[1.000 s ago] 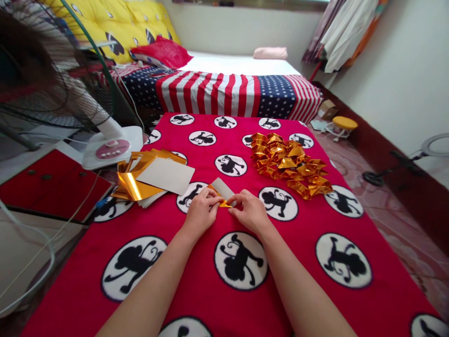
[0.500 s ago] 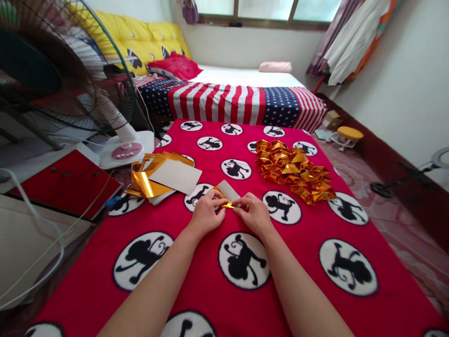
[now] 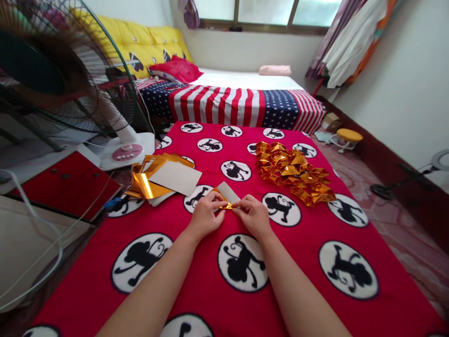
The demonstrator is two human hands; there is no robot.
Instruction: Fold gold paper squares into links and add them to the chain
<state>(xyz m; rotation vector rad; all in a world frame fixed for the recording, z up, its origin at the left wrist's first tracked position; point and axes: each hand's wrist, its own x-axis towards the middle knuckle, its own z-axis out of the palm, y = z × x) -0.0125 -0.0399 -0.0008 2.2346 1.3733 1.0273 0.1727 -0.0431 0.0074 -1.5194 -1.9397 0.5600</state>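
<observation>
Between my two hands is a sheet of gold foil paper [image 3: 227,191], its pale back facing up and its near edge folded over to show a shiny gold strip. My left hand [image 3: 206,214] pinches the left end of that fold. At the right end, my right hand [image 3: 253,216] pinches it with thumb and fingertips. Some of the fold is hidden under the fingers. To the left lies a loose stack of gold foil paper [image 3: 149,185], a pale sheet [image 3: 177,177] on top. Folded gold paper pieces [image 3: 291,171] sit in rows at the right.
A red cloth with monkey circles [image 3: 298,262] covers the table. A fan [image 3: 126,140] stands at the left, beside a red panel [image 3: 66,182]. Beyond the table is a bed [image 3: 228,103]; a yellow stool [image 3: 349,135] stands on the floor at right.
Both hands stay at the fold, with only slight finger movement. The view has tilted a little, so the scene sits slightly lower. The stack and the folded pieces have not moved.
</observation>
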